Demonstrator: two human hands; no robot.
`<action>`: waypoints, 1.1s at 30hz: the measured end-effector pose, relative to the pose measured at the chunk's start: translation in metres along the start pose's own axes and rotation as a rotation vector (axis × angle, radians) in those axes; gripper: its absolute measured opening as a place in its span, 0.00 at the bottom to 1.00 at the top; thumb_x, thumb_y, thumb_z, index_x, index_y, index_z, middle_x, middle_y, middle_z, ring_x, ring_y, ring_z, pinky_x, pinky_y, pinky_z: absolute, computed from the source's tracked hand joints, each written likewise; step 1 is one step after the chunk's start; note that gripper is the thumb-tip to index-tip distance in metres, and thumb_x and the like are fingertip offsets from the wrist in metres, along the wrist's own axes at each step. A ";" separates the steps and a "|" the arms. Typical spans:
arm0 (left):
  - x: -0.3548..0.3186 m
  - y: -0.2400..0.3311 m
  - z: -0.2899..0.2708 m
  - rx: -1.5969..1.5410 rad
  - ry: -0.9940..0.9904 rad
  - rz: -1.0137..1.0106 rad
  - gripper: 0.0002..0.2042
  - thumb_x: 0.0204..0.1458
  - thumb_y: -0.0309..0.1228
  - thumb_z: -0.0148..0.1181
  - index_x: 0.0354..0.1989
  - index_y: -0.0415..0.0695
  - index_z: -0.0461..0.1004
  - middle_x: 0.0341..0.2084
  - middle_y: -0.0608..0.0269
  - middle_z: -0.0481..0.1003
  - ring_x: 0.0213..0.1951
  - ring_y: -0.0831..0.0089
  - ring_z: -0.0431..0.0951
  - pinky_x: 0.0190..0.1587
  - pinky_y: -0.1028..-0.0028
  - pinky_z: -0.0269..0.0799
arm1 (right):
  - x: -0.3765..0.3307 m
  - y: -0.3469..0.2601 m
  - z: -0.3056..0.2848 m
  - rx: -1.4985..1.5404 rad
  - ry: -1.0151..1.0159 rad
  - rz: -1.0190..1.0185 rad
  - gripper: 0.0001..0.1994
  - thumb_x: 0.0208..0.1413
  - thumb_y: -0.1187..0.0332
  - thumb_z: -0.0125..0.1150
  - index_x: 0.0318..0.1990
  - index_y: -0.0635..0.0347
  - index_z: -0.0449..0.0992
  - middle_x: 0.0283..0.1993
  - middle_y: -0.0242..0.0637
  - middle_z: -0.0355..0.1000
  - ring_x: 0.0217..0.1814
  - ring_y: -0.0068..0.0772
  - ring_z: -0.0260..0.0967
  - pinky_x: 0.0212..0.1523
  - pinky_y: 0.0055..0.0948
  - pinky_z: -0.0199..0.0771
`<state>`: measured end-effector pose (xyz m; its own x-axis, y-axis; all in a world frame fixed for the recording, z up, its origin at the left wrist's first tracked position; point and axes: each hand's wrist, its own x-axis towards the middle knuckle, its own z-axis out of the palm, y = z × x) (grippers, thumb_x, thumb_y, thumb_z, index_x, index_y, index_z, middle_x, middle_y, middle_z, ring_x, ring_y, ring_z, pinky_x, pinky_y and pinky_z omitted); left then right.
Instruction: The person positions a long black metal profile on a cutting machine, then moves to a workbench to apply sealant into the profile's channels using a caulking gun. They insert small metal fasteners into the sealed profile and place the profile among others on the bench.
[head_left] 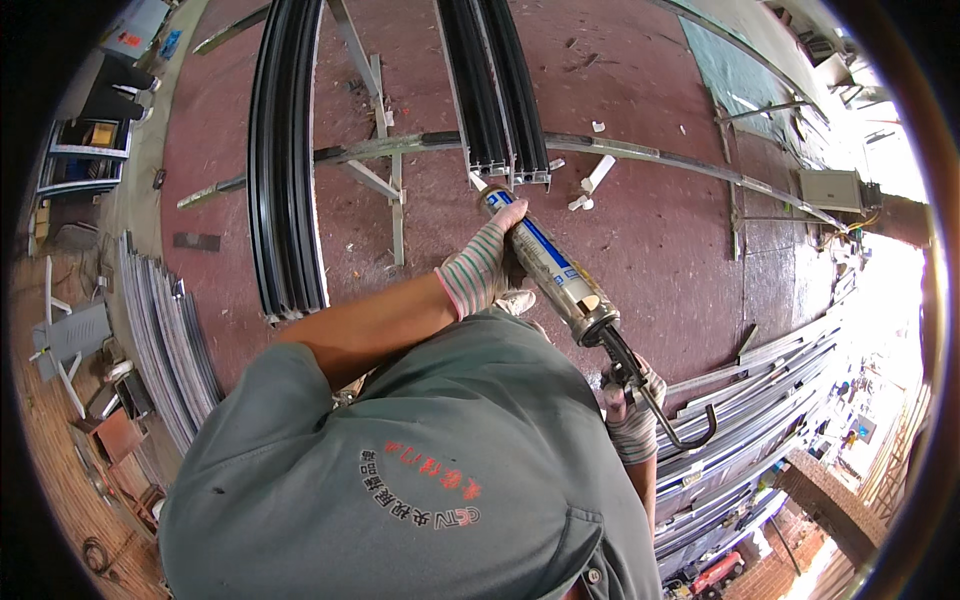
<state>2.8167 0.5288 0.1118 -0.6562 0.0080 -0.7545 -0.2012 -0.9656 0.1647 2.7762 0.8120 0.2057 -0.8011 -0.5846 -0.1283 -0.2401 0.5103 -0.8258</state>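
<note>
Silver metal and blue print marked the sealant gun (553, 262), the 1 tool in use in the head view, slanting across the front of the worker's body. Its pale nozzle (479, 183) pointed at the near cut end of 2 dark profiles (475, 90) lying side by side; whether the tip touched, I couldn't tell from where I stood. The left hand (482, 262), in a striped glove, was curled round the front of the barrel, thumb on top. The right hand (634, 420), gloved to match, was closed about the handle, though whether it was squeezing the trigger was hidden.

To my mind, doing this well meant letting the left hand steer, keeping the tip close to the cut edge, and squeezing slowly for an even bead; too hard a pull would likely have smeared it.

Counting up: 2 hands, 2 striped gloves, 1 gun, 2 profiles in the pair, and 1 long rail (400, 146) crossing beneath them. Off to the left lay 1 dark bundle (285, 150), its bars too close-packed to count, and 1 white T-shaped scrap (597, 178) sat on the red floor (665, 260).
</note>
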 end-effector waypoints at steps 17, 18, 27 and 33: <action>0.002 0.005 -0.006 0.041 -0.033 -0.006 0.29 0.54 0.58 0.65 0.49 0.45 0.66 0.40 0.57 0.73 0.42 0.63 0.79 0.45 0.56 0.81 | 0.005 -0.009 0.003 -0.163 0.039 -0.079 0.31 0.50 0.40 0.64 0.21 0.60 0.59 0.19 0.38 0.52 0.17 0.37 0.53 0.20 0.37 0.53; 0.002 0.005 -0.006 0.045 -0.034 -0.006 0.29 0.54 0.58 0.65 0.49 0.46 0.66 0.39 0.57 0.73 0.42 0.62 0.79 0.45 0.56 0.81 | 0.005 -0.010 0.004 -0.154 0.047 -0.068 0.32 0.50 0.39 0.64 0.20 0.60 0.59 0.18 0.37 0.51 0.17 0.36 0.52 0.20 0.37 0.53; 0.006 0.004 -0.008 0.032 -0.017 -0.013 0.29 0.54 0.57 0.65 0.50 0.45 0.66 0.39 0.57 0.73 0.41 0.60 0.80 0.46 0.53 0.82 | -0.001 -0.011 0.007 -0.142 0.081 -0.060 0.33 0.49 0.37 0.64 0.21 0.59 0.58 0.19 0.36 0.49 0.17 0.35 0.49 0.20 0.36 0.50; 0.004 0.003 -0.009 0.062 -0.036 -0.030 0.29 0.53 0.58 0.65 0.48 0.46 0.67 0.38 0.58 0.74 0.41 0.62 0.79 0.47 0.54 0.81 | -0.005 -0.009 0.004 -0.228 0.031 -0.041 0.32 0.48 0.37 0.63 0.22 0.59 0.61 0.19 0.38 0.51 0.17 0.38 0.52 0.20 0.37 0.52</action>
<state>2.8199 0.5231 0.1031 -0.6746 0.0475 -0.7367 -0.2656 -0.9467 0.1821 2.7842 0.8075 0.2112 -0.8037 -0.5900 -0.0771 -0.3877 0.6175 -0.6844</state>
